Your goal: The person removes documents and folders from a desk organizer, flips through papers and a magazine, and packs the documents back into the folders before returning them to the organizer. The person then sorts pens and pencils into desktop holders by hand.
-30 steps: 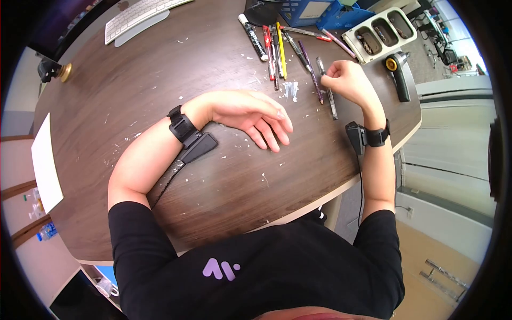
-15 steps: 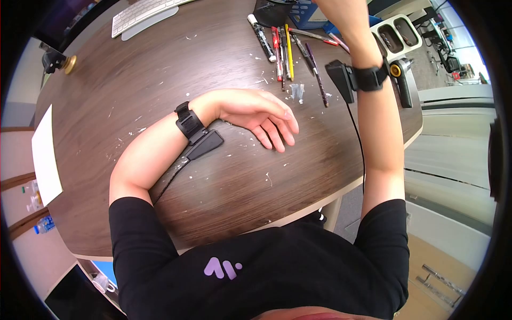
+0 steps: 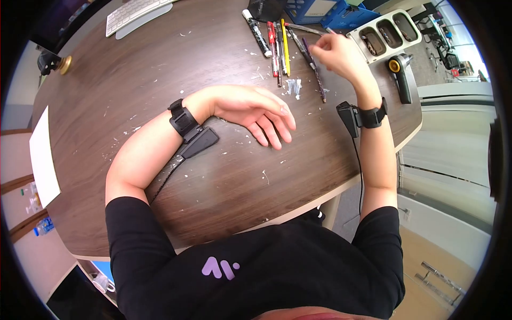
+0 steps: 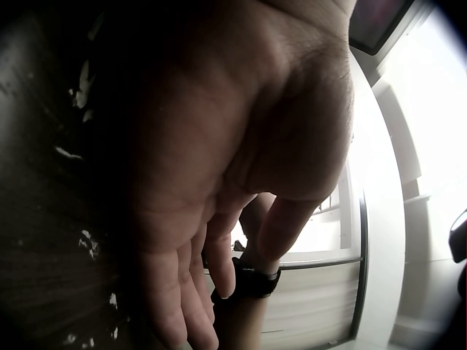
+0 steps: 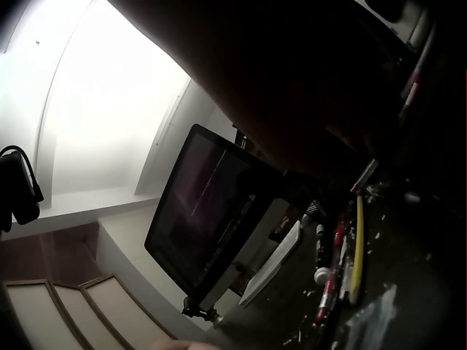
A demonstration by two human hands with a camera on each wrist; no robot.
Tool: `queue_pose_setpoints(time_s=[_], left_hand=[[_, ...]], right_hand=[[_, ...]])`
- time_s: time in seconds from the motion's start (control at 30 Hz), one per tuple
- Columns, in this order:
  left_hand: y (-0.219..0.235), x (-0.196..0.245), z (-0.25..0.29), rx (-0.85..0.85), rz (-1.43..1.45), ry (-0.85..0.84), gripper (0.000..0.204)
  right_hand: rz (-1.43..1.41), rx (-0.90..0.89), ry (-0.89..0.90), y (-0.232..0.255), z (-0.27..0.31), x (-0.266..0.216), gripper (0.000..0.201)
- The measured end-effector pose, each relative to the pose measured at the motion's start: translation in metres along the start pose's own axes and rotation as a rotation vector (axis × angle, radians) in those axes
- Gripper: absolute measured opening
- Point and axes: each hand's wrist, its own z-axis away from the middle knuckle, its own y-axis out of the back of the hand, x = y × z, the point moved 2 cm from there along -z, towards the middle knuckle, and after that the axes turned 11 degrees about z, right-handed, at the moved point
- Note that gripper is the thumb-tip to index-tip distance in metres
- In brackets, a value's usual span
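Note:
My right hand (image 3: 341,57) hovers over the far right of the table with its fingers bent, close to a purple pencil (image 3: 320,85). It covers the near end of a slanting pen (image 3: 301,26), and its palm side is hidden; I cannot tell whether it holds something. Left of it lie a yellow pencil (image 3: 286,48), a red pen (image 3: 271,42) and a white-capped black marker (image 3: 256,33), side by side. On the middle of the table my left hand (image 3: 253,114) rests on its edge, fingers loosely bent, palm bare in the left wrist view.
At the back stand a black mesh holder (image 3: 265,9) and blue boxes (image 3: 352,16). To the right are a three-compartment tray (image 3: 380,36) and a black-handled tool (image 3: 404,88). A keyboard (image 3: 133,15) is at the back left, white paper (image 3: 44,160) at the left edge.
My right hand went up toward the blue boxes, then came back down beside the pens. The clear pen that lay under it at first is gone from that spot. My left hand stayed put.

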Motion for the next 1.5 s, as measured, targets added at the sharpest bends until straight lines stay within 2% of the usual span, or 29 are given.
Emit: queue_pose_setpoints(time_s=[0.03,0.17,0.3,0.4,0.43,0.5,0.53,0.57,0.63,0.67,0.7,0.77,0.83,0.9,0.97,1.0,1.1,1.13,1.17,1.23,1.27,1.4,1.47,1.5], left_hand=[[0.000,0.000,0.000,0.007,0.000,0.002,0.040],[0.001,0.000,-0.001,0.004,-0.004,-0.004,0.040],[-0.001,0.000,0.001,-0.001,0.014,-0.004,0.040],[0.000,0.002,0.001,-0.003,0.006,-0.010,0.040],[0.001,0.000,0.001,-0.012,0.006,-0.005,0.041],[0.001,-0.002,0.000,-0.008,0.006,-0.017,0.042],[0.001,-0.001,-0.001,-0.006,-0.002,-0.018,0.042],[0.002,-0.001,-0.001,-0.008,-0.004,-0.017,0.042],[0.003,-0.001,-0.001,-0.022,-0.002,-0.014,0.041],[0.003,-0.001,-0.001,-0.022,-0.004,-0.014,0.041],[0.003,-0.002,-0.001,-0.022,0.004,-0.019,0.042],[0.003,-0.002,0.000,-0.020,0.008,-0.022,0.042],[0.003,-0.002,0.000,-0.019,0.012,-0.015,0.042],[0.003,-0.001,0.000,-0.021,0.009,-0.014,0.042],[0.003,-0.002,0.000,-0.025,0.011,-0.014,0.042],[0.004,-0.002,-0.001,-0.025,0.009,-0.016,0.042],[0.004,-0.003,-0.001,-0.022,0.002,-0.019,0.041],[0.004,-0.002,-0.001,-0.018,-0.006,-0.018,0.041],[0.004,-0.002,-0.002,-0.019,-0.007,-0.018,0.041],[0.004,-0.001,-0.002,-0.019,-0.002,-0.007,0.041],[0.003,-0.001,-0.002,-0.020,-0.003,-0.004,0.041],[0.001,0.000,-0.001,-0.011,0.006,-0.028,0.043],[0.002,-0.001,0.000,-0.008,0.009,-0.033,0.043],[0.001,0.000,0.000,-0.013,0.007,-0.034,0.043]], right_hand=[[-0.023,-0.156,-0.075,-0.010,0.002,0.010,0.035],[0.060,-0.220,-0.159,-0.027,-0.006,0.022,0.029],[0.155,-0.325,-0.143,-0.007,-0.011,0.009,0.029],[-0.121,0.069,-0.094,0.028,-0.002,-0.003,0.028],[-0.241,0.200,0.092,0.036,-0.005,-0.005,0.028],[-0.674,0.328,0.327,0.041,-0.009,-0.012,0.032],[-0.737,0.378,0.365,0.046,-0.008,-0.024,0.026],[-0.736,0.380,0.363,0.051,-0.011,-0.037,0.026],[-0.680,0.541,0.300,0.060,-0.018,-0.059,0.021],[-0.644,0.536,0.271,0.060,-0.028,-0.065,0.017],[-0.530,0.640,0.254,0.059,-0.031,-0.075,0.017],[-0.521,0.531,0.138,0.051,-0.052,-0.076,0.020],[-0.380,0.541,0.139,0.041,-0.065,-0.076,0.023],[-0.364,0.513,0.131,0.035,-0.069,-0.072,0.027],[-0.406,0.298,0.066,0.037,-0.059,-0.075,0.031],[-0.440,0.267,0.033,0.037,-0.055,-0.068,0.035],[-0.492,0.362,-0.008,0.031,-0.042,-0.036,0.029],[-0.305,0.248,-0.042,0.028,-0.043,-0.016,0.030],[-0.304,0.248,-0.043,0.022,-0.042,0.002,0.030],[0.027,0.119,0.091,0.000,-0.039,0.026,0.045],[0.096,0.129,0.082,-0.010,-0.033,0.032,0.044],[0.231,0.110,0.046,-0.032,-0.040,0.060,0.044],[0.246,-0.082,-0.001,-0.026,-0.037,0.055,0.046],[0.246,-0.083,0.000,-0.022,-0.035,0.052,0.046]])
